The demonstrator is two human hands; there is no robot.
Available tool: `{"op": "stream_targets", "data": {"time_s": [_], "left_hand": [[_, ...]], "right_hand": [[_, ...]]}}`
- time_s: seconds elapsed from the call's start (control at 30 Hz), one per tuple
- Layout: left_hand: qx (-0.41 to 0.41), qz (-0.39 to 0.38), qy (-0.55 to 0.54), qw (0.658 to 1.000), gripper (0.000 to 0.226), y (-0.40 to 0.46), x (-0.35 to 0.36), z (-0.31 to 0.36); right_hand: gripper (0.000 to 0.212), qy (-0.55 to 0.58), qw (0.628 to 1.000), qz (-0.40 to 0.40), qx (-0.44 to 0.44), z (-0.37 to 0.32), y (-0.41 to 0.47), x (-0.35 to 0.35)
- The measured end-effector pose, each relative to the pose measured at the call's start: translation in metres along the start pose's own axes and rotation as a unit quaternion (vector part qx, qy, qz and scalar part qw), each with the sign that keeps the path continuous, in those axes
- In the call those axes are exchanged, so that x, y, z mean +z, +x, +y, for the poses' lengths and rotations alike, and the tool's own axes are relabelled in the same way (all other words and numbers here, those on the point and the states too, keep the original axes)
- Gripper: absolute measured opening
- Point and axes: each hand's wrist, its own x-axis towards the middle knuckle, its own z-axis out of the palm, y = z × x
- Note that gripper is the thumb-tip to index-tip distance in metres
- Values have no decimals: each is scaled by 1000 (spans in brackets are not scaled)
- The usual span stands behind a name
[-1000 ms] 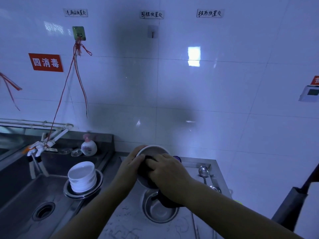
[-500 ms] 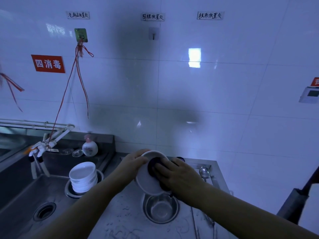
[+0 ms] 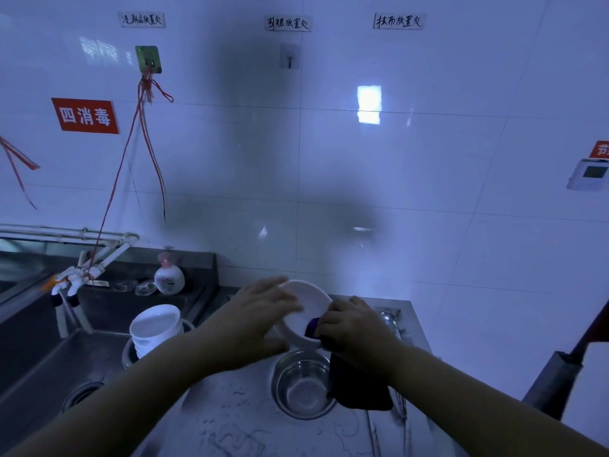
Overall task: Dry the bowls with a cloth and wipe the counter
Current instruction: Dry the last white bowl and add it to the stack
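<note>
While gripping bowl (image 3: 306, 311) and cloth (image 3: 357, 380): both hands, fingers curled.

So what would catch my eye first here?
Two bare hands in the middle: the left hand holds a tilted round white bowl while the right hand presses a dark purple cloth against it. A stack of white bowls sits at the steel sink's edge, lower left.

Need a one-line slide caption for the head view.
Left hand holds a white bowl while right hand wipes it with a dark cloth above a steel bowl.
</note>
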Motion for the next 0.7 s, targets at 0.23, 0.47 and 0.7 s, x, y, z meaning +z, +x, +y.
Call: {"op": "stream_targets", "data": {"time_s": [0.23,0.47,0.7], "left_hand": [[-50,5,-63,997,14,-3,2,5],[-234,83,-643,725,27,-5,17,18],[-169,79,-755,629,30,8,18,33]], "right_hand": [[39,57,993,91,39,8,0,-7],[56,185,930,237,213,5,13,-21],[65,104,949,199,219,-25,30,-17]]}}
